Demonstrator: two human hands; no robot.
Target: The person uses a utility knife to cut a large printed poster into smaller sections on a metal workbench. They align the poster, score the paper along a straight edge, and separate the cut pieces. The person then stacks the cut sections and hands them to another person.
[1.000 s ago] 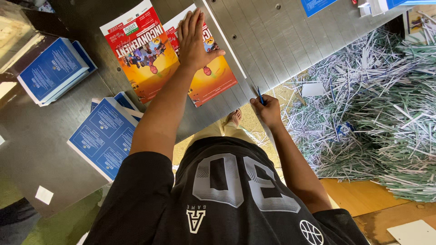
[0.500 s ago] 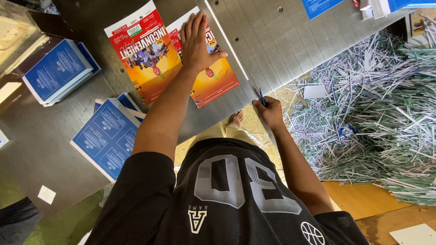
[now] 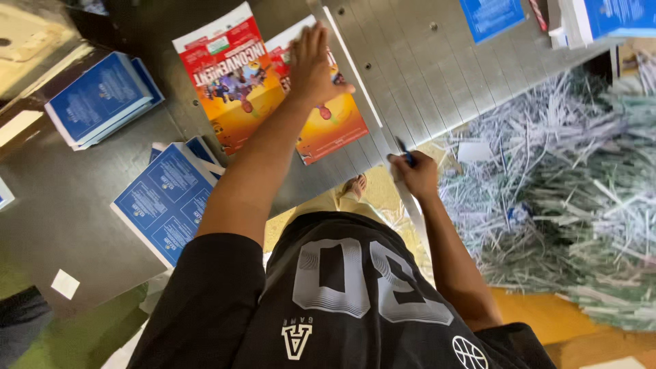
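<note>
- The left hand lies open and flat, fingers together, pressing a stack of red-and-orange printed sheets onto the grey metal bed. If that pressure slackens, the top sheets can slide out of square.
- The right hand is closed around a small dark handle or lever at the bed's front edge; what exactly it grips is too small to tell. A slip there could jolt the stack.
- The stack sits under the left palm, just beside a long white guide strip. Fingers this near the strip risk being pinched.
- Blue leaflet piles lie near the left elbow; a sweep of the forearm could knock them.
- Shredded paper trimmings heap beyond the right hand and could snag the wrist.
</note>
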